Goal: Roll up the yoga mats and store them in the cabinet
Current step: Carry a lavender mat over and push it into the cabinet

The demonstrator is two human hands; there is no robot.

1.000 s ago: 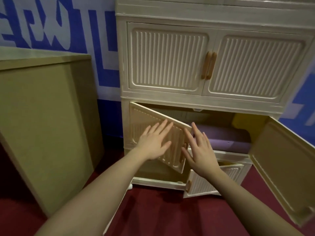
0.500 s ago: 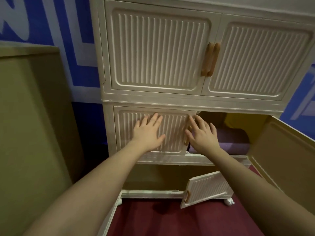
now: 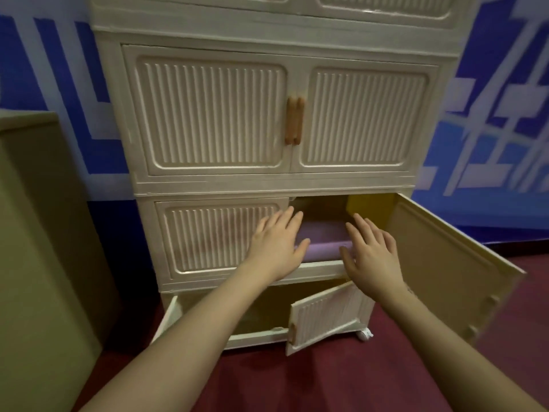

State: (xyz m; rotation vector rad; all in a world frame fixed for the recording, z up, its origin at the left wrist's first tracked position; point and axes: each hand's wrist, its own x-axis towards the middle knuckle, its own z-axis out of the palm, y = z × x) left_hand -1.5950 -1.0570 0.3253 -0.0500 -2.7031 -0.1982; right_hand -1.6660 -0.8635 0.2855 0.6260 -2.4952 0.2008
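Here both hands are spread flat and empty: the left hand (image 3: 277, 246) lies at the closed left door's (image 3: 221, 234) right edge, the right hand (image 3: 372, 257) before the open compartment. Inside the cabinet (image 3: 276, 182) lies a rolled purple mat (image 3: 322, 246); the right door (image 3: 448, 263) stands wide.

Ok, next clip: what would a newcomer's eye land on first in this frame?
Probably the two bare hands, left hand and right hand, spread open in front of the cream cabinet. Between them a rolled purple yoga mat lies inside the middle compartment, whose right door swings wide open. Below, a smaller door hangs ajar above the dark red floor.
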